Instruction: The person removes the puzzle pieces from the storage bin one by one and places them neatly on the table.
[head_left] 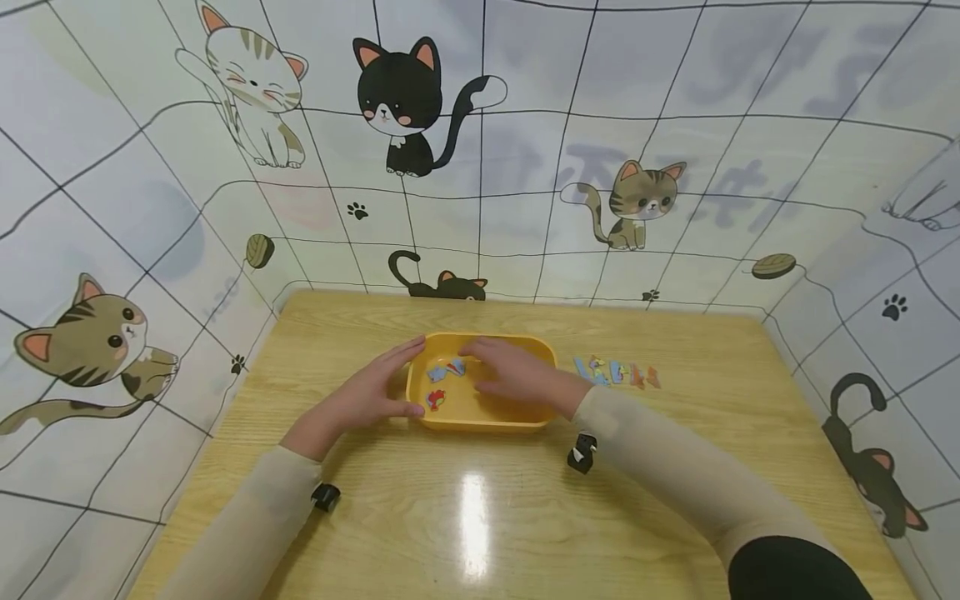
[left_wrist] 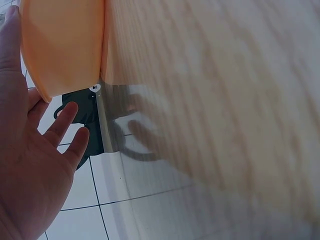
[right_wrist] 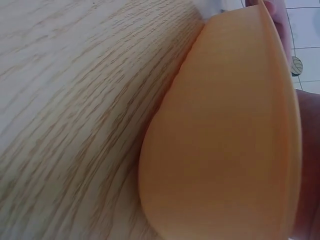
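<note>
A yellow plastic tray lies on the table in the head view. My left hand grips its left end, thumb at the near corner and fingers at the far one. In the left wrist view, two fingers of this left hand stand off the tray wall. My right hand reaches over the tray, fingers and thumb apart, with nothing seen between them. Inside, small flat blue pieces and a red piece lie at the left. The right wrist view shows the tray's outer wall; the right fingers are hidden there.
Several small blue, yellow and orange pieces lie in a row right of the tray. The wooden table meets walls with cat pictures at the back and sides. Each wrist carries a small black camera.
</note>
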